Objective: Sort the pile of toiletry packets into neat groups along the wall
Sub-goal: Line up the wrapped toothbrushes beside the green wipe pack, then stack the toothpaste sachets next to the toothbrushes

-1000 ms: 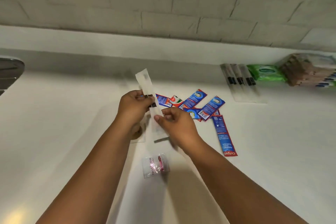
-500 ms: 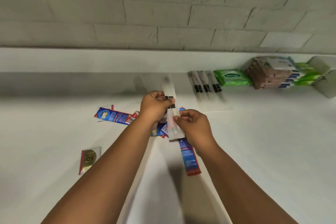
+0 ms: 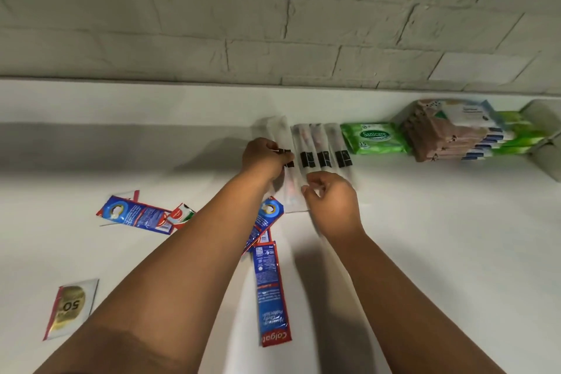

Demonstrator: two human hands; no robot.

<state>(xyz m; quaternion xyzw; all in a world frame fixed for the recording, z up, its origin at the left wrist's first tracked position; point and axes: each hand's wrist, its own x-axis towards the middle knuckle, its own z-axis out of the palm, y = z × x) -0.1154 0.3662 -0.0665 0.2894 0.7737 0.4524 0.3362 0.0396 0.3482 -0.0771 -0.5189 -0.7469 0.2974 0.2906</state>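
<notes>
A long clear toothbrush packet (image 3: 280, 136) with a black label lies against the wall ledge, just left of a row of three matching packets (image 3: 321, 146). My left hand (image 3: 264, 158) grips it at the label. My right hand (image 3: 329, 200) pinches its near end, beside the row. Blue-and-red Colgate sachets lie scattered nearer me: one long sachet (image 3: 271, 291) between my forearms, another (image 3: 136, 215) to the left, more partly hidden under my left arm.
A green Sanicare wipes pack (image 3: 375, 138) and a stack of brown and green packs (image 3: 455, 133) sit along the wall to the right. A clear sachet with a gold "50" label (image 3: 71, 307) lies at the lower left. The brick wall rises behind the white counter (image 3: 440, 237).
Both hands have carried the clear toothbrush packet from above the sachet pile forward and right to the wall, setting it down beside the row of matching packets.
</notes>
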